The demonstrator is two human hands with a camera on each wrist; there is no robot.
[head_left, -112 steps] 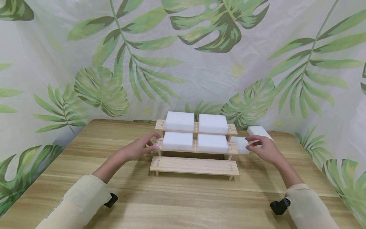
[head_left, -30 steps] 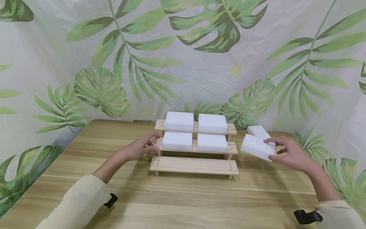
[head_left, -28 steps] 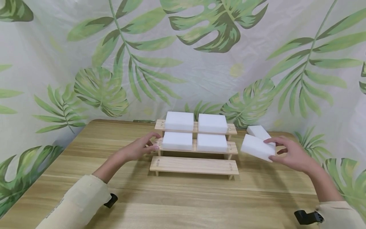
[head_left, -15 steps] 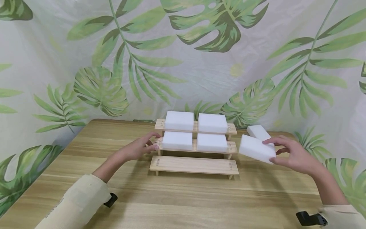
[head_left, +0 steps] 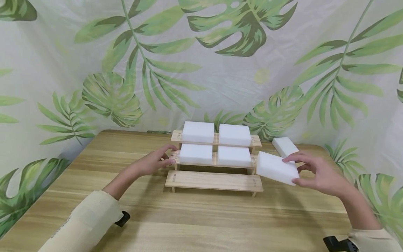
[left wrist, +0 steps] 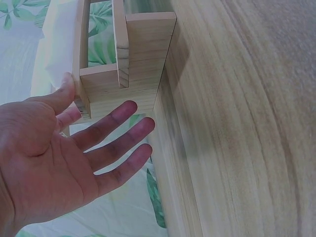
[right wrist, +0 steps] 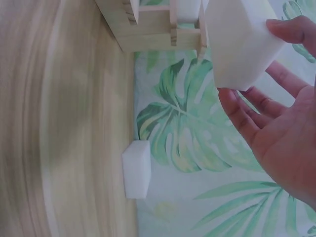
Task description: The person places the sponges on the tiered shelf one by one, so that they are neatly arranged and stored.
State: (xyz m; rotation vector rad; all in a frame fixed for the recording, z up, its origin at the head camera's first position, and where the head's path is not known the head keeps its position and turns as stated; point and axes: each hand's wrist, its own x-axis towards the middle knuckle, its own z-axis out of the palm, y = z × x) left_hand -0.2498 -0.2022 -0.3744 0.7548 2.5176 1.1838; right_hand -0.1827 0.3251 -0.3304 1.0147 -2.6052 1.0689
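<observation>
My right hand [head_left: 321,175] pinches a white foam block [head_left: 275,168] by its right end, thumb on one side and fingers on the other. The block hangs tilted above the table, just right of a three-tier wooden stand [head_left: 214,180]. In the right wrist view the held block [right wrist: 242,42] stands off from the table. My left hand [head_left: 151,162] pinches the left end of the middle tier between thumb and index finger; its other fingers [left wrist: 111,121] are spread below. Two white foam blocks sit on the top tier and two on the middle one; the lowest tier is bare.
Another white foam block [head_left: 284,146] lies on the wooden table [head_left: 189,224] at the back right, partly behind the right hand in the head view. A leaf-patterned curtain [head_left: 220,77] hangs right behind the table's back edge.
My right hand has taken hold of the foam block that lay right of the stand and lifted it. Over the last half second it moves left, toward the stand. My left hand stays put.
</observation>
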